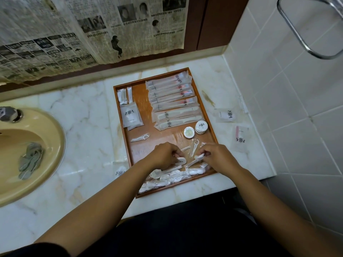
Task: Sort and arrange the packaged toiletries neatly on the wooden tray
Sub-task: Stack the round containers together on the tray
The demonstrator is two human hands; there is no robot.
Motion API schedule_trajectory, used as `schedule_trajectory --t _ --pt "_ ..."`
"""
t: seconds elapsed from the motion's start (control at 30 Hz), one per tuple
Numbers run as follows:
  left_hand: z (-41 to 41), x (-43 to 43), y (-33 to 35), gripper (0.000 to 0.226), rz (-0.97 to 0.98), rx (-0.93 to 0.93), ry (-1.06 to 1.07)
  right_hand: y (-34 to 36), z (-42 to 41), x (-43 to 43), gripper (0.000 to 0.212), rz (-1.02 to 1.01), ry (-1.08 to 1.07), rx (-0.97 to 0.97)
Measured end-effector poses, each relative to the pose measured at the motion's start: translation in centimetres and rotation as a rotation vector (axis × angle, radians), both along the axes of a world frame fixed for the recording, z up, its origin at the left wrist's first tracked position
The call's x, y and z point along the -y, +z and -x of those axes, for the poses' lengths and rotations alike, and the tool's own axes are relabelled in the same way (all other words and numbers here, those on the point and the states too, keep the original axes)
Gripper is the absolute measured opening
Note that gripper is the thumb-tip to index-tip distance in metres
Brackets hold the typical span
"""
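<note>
over the wooden tray (121, 115) on the marble counter, the left hand (163, 156) and right hand (218, 157) each pinch what looks like a wrapped floss pick (199, 156) above the near-edge pile.

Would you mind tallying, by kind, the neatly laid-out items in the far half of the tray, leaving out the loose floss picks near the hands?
Toothbrush packets: 5
Comb packets: 2
Round tins: 2
Flat sachets: 2
Cotton swab packs: 2
Total: 13
</note>
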State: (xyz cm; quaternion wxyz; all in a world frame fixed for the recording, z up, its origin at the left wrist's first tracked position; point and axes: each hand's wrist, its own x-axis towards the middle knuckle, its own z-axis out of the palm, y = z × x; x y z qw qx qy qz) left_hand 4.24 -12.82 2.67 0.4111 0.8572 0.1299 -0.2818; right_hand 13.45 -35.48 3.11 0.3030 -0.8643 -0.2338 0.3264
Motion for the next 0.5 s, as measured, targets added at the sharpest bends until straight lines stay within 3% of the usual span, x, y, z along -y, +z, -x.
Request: schedule_trajectory --t 0.17,0.27,0.37,0.5 --pt "-0.3 -1.0 0.6 0.017 0.166 0.020 0.265 0.3 -0.7 0.7 0.040 -0.014 -0.093 -0.153" --pt "-0.6 -1.1 1.1 0.016 0.253 0.052 0.432 0.5 -0.9 0.7 0.029 -0.083 -0.257 -0.191" --pt "-1.1 -1.0 1.4 0.015 0.304 0.071 0.503 0.6 -1.2 0.5 0.023 -0.120 -0.397 -0.176" --pt "-1.7 -0.9 1.4 0.014 0.336 0.075 0.577 0.8 -1.6 0.4 0.034 -0.226 -0.525 -0.293"
